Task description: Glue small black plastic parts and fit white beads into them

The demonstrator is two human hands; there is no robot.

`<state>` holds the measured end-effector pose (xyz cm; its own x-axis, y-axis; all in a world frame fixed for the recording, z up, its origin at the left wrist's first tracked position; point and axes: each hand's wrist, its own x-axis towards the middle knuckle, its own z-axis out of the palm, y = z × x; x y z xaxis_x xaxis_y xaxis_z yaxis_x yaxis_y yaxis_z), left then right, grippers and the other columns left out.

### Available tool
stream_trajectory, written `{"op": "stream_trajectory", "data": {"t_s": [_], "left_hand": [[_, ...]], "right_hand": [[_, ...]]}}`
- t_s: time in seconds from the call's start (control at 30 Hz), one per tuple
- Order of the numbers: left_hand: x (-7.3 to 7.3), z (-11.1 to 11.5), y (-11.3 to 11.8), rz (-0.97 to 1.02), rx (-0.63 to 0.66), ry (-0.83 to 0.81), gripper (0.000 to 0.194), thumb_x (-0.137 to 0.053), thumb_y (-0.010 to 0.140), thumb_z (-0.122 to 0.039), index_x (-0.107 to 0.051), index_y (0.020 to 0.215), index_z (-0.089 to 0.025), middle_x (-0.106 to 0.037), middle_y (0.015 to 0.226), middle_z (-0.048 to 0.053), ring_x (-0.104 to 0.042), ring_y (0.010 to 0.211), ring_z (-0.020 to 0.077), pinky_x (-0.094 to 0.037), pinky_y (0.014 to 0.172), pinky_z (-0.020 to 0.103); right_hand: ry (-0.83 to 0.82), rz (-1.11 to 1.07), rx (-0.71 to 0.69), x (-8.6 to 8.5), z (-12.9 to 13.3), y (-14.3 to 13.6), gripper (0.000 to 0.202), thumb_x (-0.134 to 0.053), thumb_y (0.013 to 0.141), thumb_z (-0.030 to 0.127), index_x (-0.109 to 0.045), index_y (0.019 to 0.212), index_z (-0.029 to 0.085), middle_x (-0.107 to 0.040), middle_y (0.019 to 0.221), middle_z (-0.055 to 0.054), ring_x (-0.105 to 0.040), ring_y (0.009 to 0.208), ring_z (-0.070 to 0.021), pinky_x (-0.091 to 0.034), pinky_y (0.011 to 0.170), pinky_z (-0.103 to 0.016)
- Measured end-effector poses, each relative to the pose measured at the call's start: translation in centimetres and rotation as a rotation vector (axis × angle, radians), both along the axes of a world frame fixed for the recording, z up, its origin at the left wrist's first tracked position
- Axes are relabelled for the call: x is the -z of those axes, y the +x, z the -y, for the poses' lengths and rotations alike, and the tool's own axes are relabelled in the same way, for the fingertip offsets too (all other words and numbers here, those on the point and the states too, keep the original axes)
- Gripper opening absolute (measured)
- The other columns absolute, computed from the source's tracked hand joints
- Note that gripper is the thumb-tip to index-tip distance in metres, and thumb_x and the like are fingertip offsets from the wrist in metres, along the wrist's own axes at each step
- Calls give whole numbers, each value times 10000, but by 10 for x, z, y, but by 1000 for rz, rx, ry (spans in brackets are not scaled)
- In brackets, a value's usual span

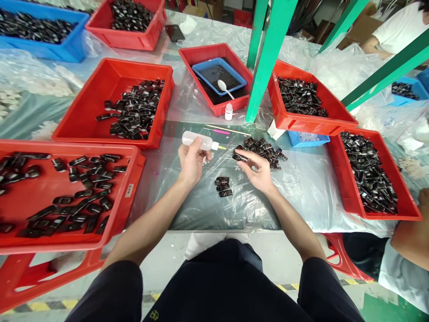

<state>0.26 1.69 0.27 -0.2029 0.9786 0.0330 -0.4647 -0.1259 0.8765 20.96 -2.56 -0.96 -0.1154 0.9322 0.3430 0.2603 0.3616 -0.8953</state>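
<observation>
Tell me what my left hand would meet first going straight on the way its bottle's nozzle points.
Likely the black piece in your right hand: the nozzle of the bottle in your left hand points toward it, though depth is unclear.

Bright glare on plastic sheeting (311, 188)

dk phone (174, 33) far L, grn posts (267, 58), wht sleeve (400, 27) top R, yel/blk flr tape (55, 305)

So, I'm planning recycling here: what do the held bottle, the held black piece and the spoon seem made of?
Held bottle: likely plastic, with milky, translucent walls.
Held black piece: glossy, with bright highlights; plastic or coated metal, I can't tell which.
Spoon: probably plastic, being plain opaque white.
</observation>
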Motion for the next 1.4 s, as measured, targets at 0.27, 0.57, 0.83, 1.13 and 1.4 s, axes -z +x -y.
{"op": "stream_trajectory", "data": {"t_s": [0.27, 0.57, 0.83, 1.13, 1.4], "left_hand": [[-5, 0, 0, 45, -23, -87, 410, -862, 784, -527, -632, 728, -193, -577, 537, -23, -510, 427, 99, -384, 416, 234], [-7, 0, 0, 46, -7, -115, 405, -809, 841, -538, -613, 721, -205, -543, 526, -26, -484, 432, 101, -380, 424, 232], [-7, -1, 0, 36, -5, -109, 425, -826, 801, -564, -607, 717, -209, -544, 534, -29, -481, 438, 97, -371, 431, 241], [-6, -1, -1, 19, -12, -126, 441, -816, 807, -590, -602, 709, -217, -537, 534, -27, -478, 438, 102, -374, 434, 255], [-6, 0, -1, 34, -21, -102, 410, -834, 755, -561, -625, 734, -208, -547, 536, -23, -479, 451, 104, -359, 431, 249]], "right_hand": [[16, -8, -9, 0, 0, -1, 294, -712, 989, 396, -823, 1223, 256, -817, 1095, -74, -578, 643, -131, -487, 544, -290], [-15, 2, -5, 0, 0, -1, 343, -724, 974, 404, -825, 1253, 233, -803, 1009, -71, -564, 640, -140, -455, 532, -288], [-189, -245, -72, 1, -5, -2, 579, -704, 937, 708, -804, 1247, 229, -759, 866, -40, -568, 599, -129, -481, 541, -282], [-370, -448, -52, -12, -9, 0, 662, -683, 872, 835, -729, 751, 186, -636, 689, -12, -418, 486, -79, -274, 424, -254], [-365, -426, -79, -9, -10, 3, 633, -621, 942, 801, -773, 892, 189, -687, 744, -28, -412, 486, -83, -284, 428, -258]]}}
